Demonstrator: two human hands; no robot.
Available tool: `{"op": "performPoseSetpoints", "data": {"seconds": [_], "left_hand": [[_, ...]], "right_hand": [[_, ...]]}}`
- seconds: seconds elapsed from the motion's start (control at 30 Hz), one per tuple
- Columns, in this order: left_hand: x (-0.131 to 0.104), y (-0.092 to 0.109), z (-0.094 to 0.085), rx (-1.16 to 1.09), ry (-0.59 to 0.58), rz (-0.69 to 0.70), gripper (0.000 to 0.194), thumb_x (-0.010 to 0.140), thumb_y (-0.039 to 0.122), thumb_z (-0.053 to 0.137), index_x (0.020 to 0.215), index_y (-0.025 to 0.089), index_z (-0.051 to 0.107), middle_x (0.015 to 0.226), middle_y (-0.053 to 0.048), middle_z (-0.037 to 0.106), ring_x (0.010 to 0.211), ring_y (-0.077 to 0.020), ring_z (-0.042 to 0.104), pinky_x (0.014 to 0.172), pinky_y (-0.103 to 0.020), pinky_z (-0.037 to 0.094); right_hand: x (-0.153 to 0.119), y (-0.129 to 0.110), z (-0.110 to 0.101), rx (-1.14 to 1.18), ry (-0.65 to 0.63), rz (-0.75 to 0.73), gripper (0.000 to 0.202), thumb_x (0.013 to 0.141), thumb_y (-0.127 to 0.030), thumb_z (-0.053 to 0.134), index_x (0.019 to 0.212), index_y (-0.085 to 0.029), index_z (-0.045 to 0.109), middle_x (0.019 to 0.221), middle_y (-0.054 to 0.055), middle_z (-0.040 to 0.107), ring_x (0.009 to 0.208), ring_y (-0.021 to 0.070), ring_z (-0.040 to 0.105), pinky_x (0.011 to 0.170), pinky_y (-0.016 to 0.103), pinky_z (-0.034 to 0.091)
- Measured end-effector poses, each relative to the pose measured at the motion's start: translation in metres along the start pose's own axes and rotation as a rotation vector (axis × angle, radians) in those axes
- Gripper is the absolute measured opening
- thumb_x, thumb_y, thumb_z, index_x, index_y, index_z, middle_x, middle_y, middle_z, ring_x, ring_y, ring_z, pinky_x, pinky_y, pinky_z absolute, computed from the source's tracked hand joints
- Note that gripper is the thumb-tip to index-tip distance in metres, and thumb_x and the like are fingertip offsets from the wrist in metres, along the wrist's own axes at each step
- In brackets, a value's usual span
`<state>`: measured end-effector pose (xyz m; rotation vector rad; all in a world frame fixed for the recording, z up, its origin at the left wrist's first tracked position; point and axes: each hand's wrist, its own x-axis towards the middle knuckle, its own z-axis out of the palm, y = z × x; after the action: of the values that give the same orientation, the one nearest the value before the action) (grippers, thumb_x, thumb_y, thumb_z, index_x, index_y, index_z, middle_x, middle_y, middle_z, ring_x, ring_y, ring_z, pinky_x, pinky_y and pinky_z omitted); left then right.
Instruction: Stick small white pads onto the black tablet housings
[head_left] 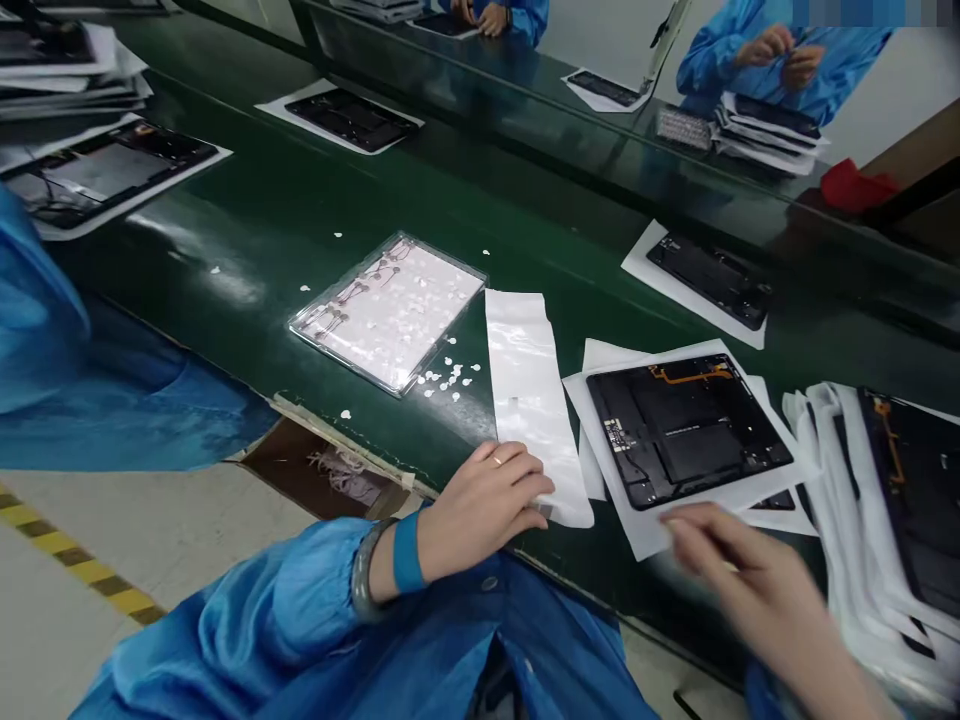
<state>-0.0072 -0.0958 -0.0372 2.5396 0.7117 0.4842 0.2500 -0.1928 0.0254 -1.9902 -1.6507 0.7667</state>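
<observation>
White strip (525, 385): on the desk (247, 215), left of the open tablet (682, 435); likely light, floppy and slick, best taken by a corner.
Left grip (491, 495): fingers loosely bent over the strip's near end; cannot tell whether they pinch it.
Right grip (739, 565): blurred, by the paper sheet's (649, 530) near edge; cannot tell whether closed.
Tablet: on that sheet, probably stiff but fragile, best held by its rim.

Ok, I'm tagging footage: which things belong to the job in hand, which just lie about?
Probably the job:
glossy white strip under left hand
black rectangular panel nearest right hand

Probably lying about:
crumpled red item
open brown cardboard box
</observation>
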Motion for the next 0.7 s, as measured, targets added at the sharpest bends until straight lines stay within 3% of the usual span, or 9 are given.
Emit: {"op": "performPoseSetpoints", "data": {"seconds": [0.1,0.23,0.47,0.7], "left_hand": [[0.013,-0.005,-0.003,0.016,0.009,0.018,0.004,0.091,0.022,0.056,0.092,0.019,0.058,0.087,-0.001,0.062,0.088,-0.0182,0.054,0.078,-0.032,0.035],[0.026,-0.013,-0.012,-0.008,-0.011,0.055,0.014,0.092,0.028,0.055,0.1,0.018,0.058,0.083,-0.001,0.063,0.082,-0.0162,0.056,0.078,-0.03,0.034],[0.04,-0.025,-0.011,0.056,0.022,0.205,0.033,0.098,0.037,0.04,0.08,0.016,0.06,0.076,-0.001,0.064,0.082,-0.0159,0.055,0.076,-0.03,0.032],[0.052,-0.029,-0.011,0.099,0.01,0.316,0.033,0.097,0.035,0.042,0.077,0.017,0.06,0.071,0.001,0.064,0.079,-0.0162,0.055,0.071,-0.03,0.03]], "right_hand": [[0.015,-0.031,0.033,-0.035,-0.129,-0.229,0.021,0.093,-0.037,0.047,0.09,-0.022,0.061,0.081,0.003,0.066,0.068,0.0142,0.062,0.061,0.022,0.05],[0.031,-0.035,0.053,-0.201,-0.121,-0.362,0.016,0.095,-0.031,0.045,0.105,-0.021,0.054,0.096,0.005,0.063,0.078,0.0171,0.063,0.065,0.027,0.047],[0.043,-0.03,0.051,-0.351,-0.135,-0.34,0.018,0.097,-0.024,0.041,0.097,-0.023,0.058,0.091,0.001,0.066,0.078,0.0174,0.064,0.068,0.028,0.046],[0.053,-0.035,0.04,-0.353,-0.146,-0.335,0.018,0.095,-0.028,0.045,0.102,-0.025,0.061,0.097,0.002,0.066,0.08,0.0171,0.064,0.068,0.027,0.046]]}}
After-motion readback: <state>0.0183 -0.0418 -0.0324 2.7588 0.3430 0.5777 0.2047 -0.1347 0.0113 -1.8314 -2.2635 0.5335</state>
